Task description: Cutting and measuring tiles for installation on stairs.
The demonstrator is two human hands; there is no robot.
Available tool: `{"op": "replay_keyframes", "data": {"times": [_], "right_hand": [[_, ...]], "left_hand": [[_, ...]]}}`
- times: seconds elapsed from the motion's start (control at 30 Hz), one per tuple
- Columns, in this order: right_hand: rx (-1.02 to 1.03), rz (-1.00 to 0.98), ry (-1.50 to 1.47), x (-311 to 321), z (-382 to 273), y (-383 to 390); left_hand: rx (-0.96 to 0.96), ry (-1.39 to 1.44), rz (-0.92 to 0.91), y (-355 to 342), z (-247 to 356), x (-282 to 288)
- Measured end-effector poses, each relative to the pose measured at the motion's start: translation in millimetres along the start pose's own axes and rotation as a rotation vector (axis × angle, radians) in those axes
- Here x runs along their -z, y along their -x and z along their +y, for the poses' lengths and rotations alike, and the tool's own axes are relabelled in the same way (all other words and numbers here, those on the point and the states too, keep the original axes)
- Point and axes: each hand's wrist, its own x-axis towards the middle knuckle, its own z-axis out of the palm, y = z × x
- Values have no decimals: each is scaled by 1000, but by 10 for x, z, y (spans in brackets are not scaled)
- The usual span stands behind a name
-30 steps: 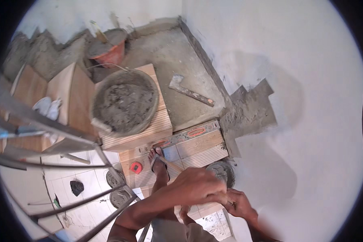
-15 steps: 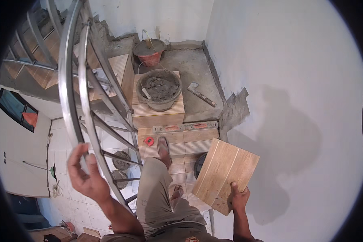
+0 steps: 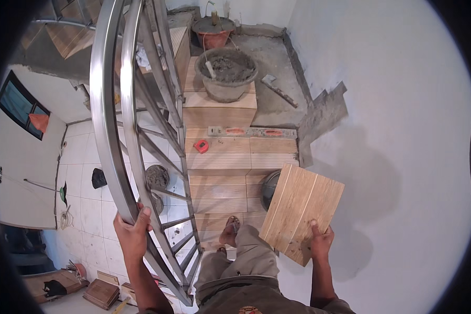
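My right hand (image 3: 321, 242) grips a wood-patterned tile (image 3: 303, 209) by its lower right edge, thumb on the face. The tile tilts in the air beside the white wall. My left hand (image 3: 133, 229) is wrapped round the metal stair railing (image 3: 103, 104) at the left. Beneath me run wood-look tiled steps (image 3: 220, 157). A spirit level (image 3: 252, 132) lies along the back of one tread, and a red tape measure (image 3: 200, 146) rests on the same tread. Partly behind the held tile is a dark bucket (image 3: 269, 189).
A bucket of wet mortar (image 3: 226, 76) with a trowel stands on the upper step. Behind it is a red bucket (image 3: 213, 34). A hatchet-like tool (image 3: 280, 91) lies on the bare cement landing (image 3: 269, 55). Stacked tiles (image 3: 100, 293) sit on the floor below, lower left.
My left hand has gone from loosely beside the railing to closed round it. My foot has left the tread with the tape measure for a lower step. The tile stays in my right hand.
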Motion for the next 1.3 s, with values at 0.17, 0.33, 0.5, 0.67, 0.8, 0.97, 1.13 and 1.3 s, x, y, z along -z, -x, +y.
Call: {"op": "replay_keyframes", "data": {"times": [0.17, 0.33, 0.5, 0.67, 0.8, 0.97, 1.13, 1.3], "right_hand": [[52, -54, -147, -31, 741, 260], [-18, -13, -340, 286, 1428, 823], [-208, -98, -593, 517, 1634, 1345], [-274, -193, -697, 616, 2097, 1515], [-335, -330, -819, 625, 2335, 1608], [-412, -360, -805, 631, 2682, 1624], [-341, -412, -906, 470, 3048, 1609], [-286, -480, -979, 435, 3378, 1705]], "left_hand": [[-201, -46, -61, -19, -118, 31], [-284, -43, -91, -15, -139, -39], [-321, 0, -126, -94, -236, 42], [-325, 4, -121, -99, -295, 39], [-372, -15, -99, -119, -369, -16], [-482, -130, -112, -229, -374, 63], [-516, -156, -150, -420, -371, 44], [-618, -18, -54, 114, -875, 72]]}}
